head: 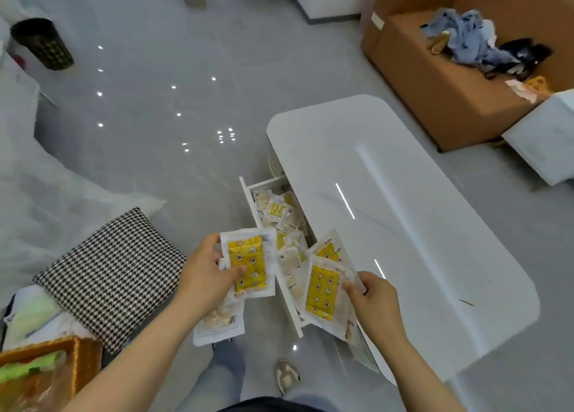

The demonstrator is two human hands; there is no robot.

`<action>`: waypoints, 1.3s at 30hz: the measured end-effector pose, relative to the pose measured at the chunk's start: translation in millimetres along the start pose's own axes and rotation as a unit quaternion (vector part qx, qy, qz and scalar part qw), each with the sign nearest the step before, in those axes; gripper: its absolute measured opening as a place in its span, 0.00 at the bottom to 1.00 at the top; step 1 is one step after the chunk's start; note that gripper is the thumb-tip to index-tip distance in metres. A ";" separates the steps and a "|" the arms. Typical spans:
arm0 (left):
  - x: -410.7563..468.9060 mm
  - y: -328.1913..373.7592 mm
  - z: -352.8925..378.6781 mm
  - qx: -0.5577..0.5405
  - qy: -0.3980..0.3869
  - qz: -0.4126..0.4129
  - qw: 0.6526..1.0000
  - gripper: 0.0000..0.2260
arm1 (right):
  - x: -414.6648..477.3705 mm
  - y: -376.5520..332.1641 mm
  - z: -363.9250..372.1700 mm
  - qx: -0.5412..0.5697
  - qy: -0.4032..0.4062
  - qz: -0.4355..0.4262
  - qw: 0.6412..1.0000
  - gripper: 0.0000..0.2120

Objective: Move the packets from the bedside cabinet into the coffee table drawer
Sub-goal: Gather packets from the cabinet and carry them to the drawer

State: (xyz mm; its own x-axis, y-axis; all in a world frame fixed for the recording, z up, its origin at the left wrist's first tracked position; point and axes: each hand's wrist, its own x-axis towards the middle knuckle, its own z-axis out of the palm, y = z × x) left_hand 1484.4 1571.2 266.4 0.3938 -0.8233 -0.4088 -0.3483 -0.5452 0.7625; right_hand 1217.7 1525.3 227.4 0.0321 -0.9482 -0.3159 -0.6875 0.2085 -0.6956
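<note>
**Both hands full of packets over the open drawer**

The person stands at the near corner of the low white worktop [403, 225], whose drawer [249, 200] juts out over the grey floor [155, 101]. The left hand [202, 275] grips a stack of clear packets [248, 262], with the thumb pressed across the yellow star-printed panel of the top one. More of the stack hangs below the palm. This hand is just left of the drawer's front, over the floor. The right hand [377, 306] pinches a second bunch of packets [323, 290] by the right edge. They are fanned and tilted above the near end of the drawer, overlapping the worktop's rim. Inside the drawer lies a loose heap of packets [279, 209], pale and yellow ones mixed. A houndstooth cushion [111, 275] sits to the left, near the left forearm. Across the room a brown sofa [450, 94] carries crumpled clothes [475, 42], and a black bin [43, 43] stands far left.
</note>
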 end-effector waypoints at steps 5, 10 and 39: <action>53.4 3.1 -31.8 0.024 -0.066 0.024 0.997 0.19 | -7.2 -22.0 20.9 -0.002 0.059 0.066 0.996 0.10; 95.5 7.0 -32.2 0.065 -0.142 0.034 0.987 0.20 | -16.3 -25.3 39.1 0.022 0.112 0.135 0.984 0.08; 285.6 17.7 118.4 0.258 -0.315 0.050 0.912 0.14 | 122.5 56.2 108.3 0.027 0.036 0.342 0.939 0.16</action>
State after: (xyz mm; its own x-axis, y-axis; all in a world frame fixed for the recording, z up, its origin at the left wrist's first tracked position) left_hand 1490.0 1307.7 103.7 -0.1726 -0.7110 -0.6817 -0.7731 -0.3310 0.5410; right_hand 1261.6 1446.8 79.8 -0.4532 -0.6020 -0.6574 -0.4913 0.7841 -0.3793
